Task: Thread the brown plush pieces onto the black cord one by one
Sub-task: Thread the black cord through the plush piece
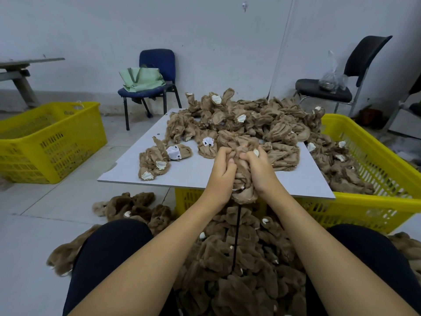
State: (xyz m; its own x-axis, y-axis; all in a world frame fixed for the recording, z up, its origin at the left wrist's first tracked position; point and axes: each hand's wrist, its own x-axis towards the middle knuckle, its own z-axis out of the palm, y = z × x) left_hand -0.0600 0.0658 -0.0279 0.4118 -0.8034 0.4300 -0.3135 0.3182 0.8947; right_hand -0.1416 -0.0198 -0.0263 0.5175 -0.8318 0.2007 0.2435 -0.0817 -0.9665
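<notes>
Nearest: person's knees in dark trousers, with a heap of threaded plush pieces [239,270] on the floor between them. Black cord [236,238] runs up out of that heap, taut, into the bunched brown plush piece [245,179] held over the near edge of the grey board [198,176]. Left hand [222,167] fingers curled tight, gripping the piece's left side; right hand [258,167] curled round its right side, thumb tucked in. Hands almost touching at the top of the piece.

On the board beyond: unthreaded plush pieces [239,119] piled up, some inside-out with white lining showing, a few loose ones at left. Board rests on a yellow crate [376,201], which also holds pieces on its right side. Second yellow crate [45,142] well apart at left. Far back by the wall: blue chair [157,62] carrying a green bag [142,79], black chair [355,65] with a clear plastic bag [331,76].
</notes>
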